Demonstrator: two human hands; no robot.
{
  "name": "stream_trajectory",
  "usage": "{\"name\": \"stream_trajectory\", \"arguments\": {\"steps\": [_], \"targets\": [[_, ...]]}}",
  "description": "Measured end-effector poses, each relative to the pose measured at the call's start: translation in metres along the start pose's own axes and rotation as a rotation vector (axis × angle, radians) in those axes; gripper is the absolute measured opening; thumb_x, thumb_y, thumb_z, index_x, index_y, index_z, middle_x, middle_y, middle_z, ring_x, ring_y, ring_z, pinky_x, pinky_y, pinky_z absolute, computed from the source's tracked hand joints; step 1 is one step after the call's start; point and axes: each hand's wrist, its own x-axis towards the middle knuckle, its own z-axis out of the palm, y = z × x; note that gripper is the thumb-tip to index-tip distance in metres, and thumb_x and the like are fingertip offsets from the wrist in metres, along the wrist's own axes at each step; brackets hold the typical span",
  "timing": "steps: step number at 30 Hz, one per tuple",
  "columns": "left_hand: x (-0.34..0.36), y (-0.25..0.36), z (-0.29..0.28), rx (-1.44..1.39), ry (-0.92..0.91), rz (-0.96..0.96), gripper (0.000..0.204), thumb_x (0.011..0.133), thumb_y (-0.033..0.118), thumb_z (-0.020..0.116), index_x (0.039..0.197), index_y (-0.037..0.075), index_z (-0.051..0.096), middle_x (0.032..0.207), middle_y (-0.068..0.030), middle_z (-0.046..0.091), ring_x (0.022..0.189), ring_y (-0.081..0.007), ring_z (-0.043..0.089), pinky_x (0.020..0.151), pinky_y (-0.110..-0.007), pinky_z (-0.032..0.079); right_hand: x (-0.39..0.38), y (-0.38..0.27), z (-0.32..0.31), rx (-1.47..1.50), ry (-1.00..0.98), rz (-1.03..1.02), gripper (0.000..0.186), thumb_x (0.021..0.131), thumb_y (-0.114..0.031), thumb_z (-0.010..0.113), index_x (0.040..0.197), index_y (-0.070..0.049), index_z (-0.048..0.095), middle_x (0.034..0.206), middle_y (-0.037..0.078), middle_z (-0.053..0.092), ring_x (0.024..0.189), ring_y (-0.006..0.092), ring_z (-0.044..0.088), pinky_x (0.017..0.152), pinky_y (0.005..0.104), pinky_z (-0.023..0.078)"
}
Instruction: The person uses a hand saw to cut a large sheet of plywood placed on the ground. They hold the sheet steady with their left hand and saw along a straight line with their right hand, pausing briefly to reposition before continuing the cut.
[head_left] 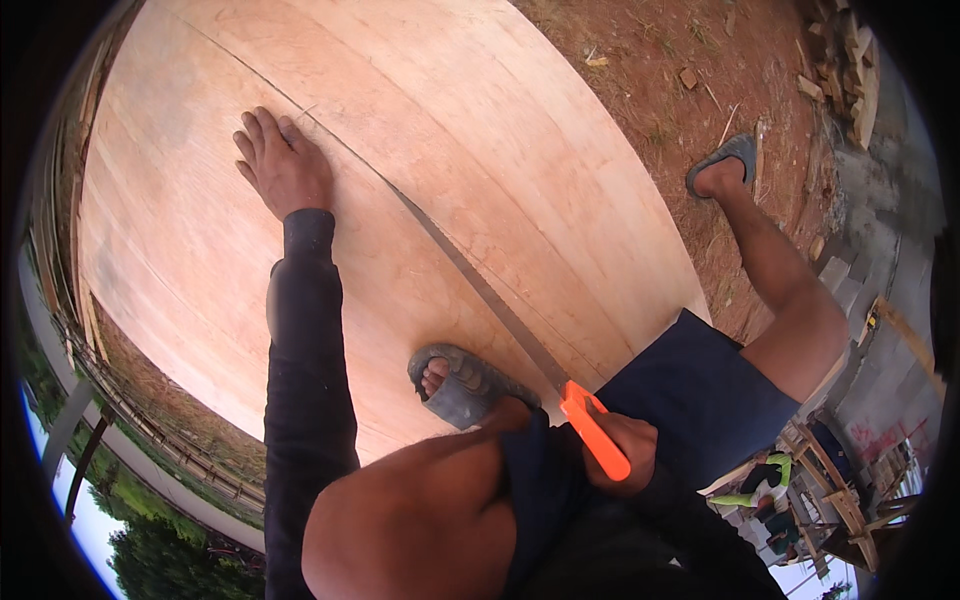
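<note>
A handsaw with an orange handle (597, 437) is gripped in my right hand (632, 455). Its long dark blade (475, 278) slants away to the upper left, the far end meeting a thin dark line on a plywood sheet (520, 110). That line runs on to the sheet's far edge; whether the blade sits inside a cut there I cannot tell. My left hand (284, 165) lies flat on the plywood, left of the line, fingers spread and holding nothing. One of my feet, in a dark grey slide sandal (462, 385), rests on the sheet left of the blade.
My other sandal (728, 160) stands on reddish dirt (690, 60) to the right of the sheet. Wood offcuts (845, 75) are piled at the upper right. Lower right, people (775, 490) are near timber framing (850, 510). Trees (165, 555) show at the lower left.
</note>
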Motion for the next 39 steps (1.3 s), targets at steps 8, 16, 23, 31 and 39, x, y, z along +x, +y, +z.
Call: {"name": "stream_trajectory", "arguments": {"steps": [8, 16, 23, 31, 39], "targets": [[-0.001, 0.007, 0.002, -0.065, 0.005, 0.01, 0.053, 0.108, 0.036, 0.031, 0.15, 0.005, 0.041, 0.16, -0.013, 0.032, 0.151, -0.033, 0.021, 0.124, -0.047, 0.013, 0.161, -0.014, 0.085, 0.179, 0.037, 0.136, 0.018, 0.081, -0.001, 0.062, 0.096, 0.007, 0.068, 0.066, 0.022, 0.06, 0.053, 0.0317, 0.062, 0.053, 0.0356, 0.048], [-0.036, -0.006, -0.035, -0.467, 0.146, -0.033, 0.041, 0.106, 0.022, 0.048, 0.139, -0.001, 0.052, 0.144, -0.0203, 0.052, 0.141, -0.0364, 0.041, 0.121, -0.05, 0.024, 0.162, 0.005, 0.097, 0.232, 0.108, -0.027, 0.022, 0.081, -0.003, 0.064, 0.1, 0.007, 0.069, 0.064, 0.019, 0.059, 0.059, 0.0194, 0.066, 0.056, 0.0339, 0.049], [-0.119, -0.034, -0.089, -0.622, 0.114, -0.23, 0.027, 0.101, 0.011, 0.057, 0.123, -0.002, 0.063, 0.097, -0.0164, 0.071, 0.084, -0.0204, 0.069, 0.072, -0.032, 0.054, 0.161, 0.013, 0.098, 0.193, 0.018, 0.002, 0.028, 0.082, -0.007, 0.068, 0.108, 0.004, 0.07, 0.07, 0.018, 0.067, 0.06, 0.0194, 0.068, 0.061, 0.0317, 0.053], [-0.142, 0.007, -0.081, -1.227, -0.159, -0.567, 0.03, 0.103, 0.018, 0.055, 0.124, -0.002, 0.061, 0.094, -0.0088, 0.068, 0.078, -0.0135, 0.063, 0.07, -0.028, 0.052, 0.155, 0.006, 0.107, 0.183, 0.128, -0.042, 0.014, 0.083, -0.004, 0.066, 0.091, 0.006, 0.068, 0.062, 0.014, 0.061, 0.057, 0.0129, 0.061, 0.056, 0.0319, 0.05], [-0.133, 0.017, -0.075, -1.316, -0.104, -0.682, 0.032, 0.105, 0.022, 0.053, 0.123, -0.003, 0.06, 0.095, -0.0092, 0.067, 0.081, -0.0143, 0.064, 0.072, -0.03, 0.054, 0.161, 0.013, 0.092, 0.155, 0.0, 0.05, 0.021, 0.082, -0.003, 0.064, 0.101, 0.006, 0.069, 0.066, 0.014, 0.064, 0.057, 0.0128, 0.061, 0.056, 0.0296, 0.049]]}}
